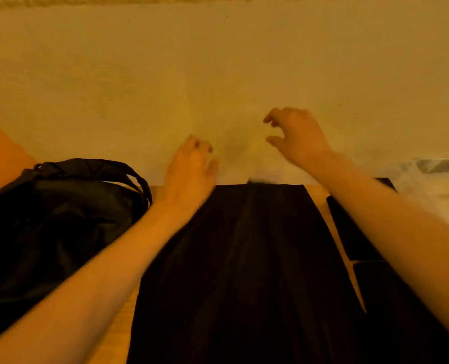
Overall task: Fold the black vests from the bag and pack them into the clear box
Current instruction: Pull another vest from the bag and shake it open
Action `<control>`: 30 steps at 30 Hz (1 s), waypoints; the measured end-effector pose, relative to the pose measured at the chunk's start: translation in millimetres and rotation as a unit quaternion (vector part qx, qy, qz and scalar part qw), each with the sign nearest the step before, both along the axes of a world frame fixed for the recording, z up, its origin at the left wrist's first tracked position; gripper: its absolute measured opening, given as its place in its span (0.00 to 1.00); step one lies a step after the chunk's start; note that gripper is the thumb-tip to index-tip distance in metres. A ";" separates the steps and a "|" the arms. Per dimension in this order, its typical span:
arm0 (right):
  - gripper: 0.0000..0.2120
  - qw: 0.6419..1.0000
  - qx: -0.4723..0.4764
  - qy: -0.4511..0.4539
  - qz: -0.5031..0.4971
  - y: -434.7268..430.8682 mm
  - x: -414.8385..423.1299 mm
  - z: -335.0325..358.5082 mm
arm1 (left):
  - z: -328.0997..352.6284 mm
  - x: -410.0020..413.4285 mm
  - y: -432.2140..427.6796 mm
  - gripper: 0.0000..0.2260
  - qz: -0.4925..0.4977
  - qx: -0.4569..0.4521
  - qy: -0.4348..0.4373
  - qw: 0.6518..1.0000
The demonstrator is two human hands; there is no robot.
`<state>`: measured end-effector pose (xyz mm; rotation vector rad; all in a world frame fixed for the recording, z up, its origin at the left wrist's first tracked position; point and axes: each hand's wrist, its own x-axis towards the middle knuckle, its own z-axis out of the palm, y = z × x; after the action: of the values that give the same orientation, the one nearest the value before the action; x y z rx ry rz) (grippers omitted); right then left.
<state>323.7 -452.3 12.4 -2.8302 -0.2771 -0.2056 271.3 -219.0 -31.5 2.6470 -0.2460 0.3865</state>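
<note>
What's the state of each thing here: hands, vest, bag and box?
Left hand: fingers curled, holding nothing.
Right hand: fingers spread, holding nothing.
Black vest: spread flat, not gripped.
Bag: slumped at the left; open or closed unclear.
Clear box: at the right edge, contents unclear.

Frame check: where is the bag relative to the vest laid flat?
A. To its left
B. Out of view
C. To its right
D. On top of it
A: the bag sits at the left of the view, beside the vest spread flat in the middle, not on it.
</note>
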 end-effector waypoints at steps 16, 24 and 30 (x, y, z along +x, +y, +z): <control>0.39 0.991 -0.055 0.094 -0.078 4.5 -366.0 -111.6 | -88.9 -307.0 21.0 0.35 0.107 0.165 0.152 0.969; 0.37 0.995 -0.019 0.049 -0.085 -1.6 -397.9 -127.7 | -83.6 -359.0 37.5 0.29 0.148 -0.012 0.010 0.989; 0.31 0.997 -0.017 -0.028 -0.070 -21.5 -441.1 -148.8 | -115.1 -413.7 36.5 0.33 0.199 -0.029 0.038 0.979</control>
<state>-117.5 -473.8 -136.4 -2.8827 -0.0934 -0.3138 -142.4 -182.5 -146.5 2.6386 0.3204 0.4084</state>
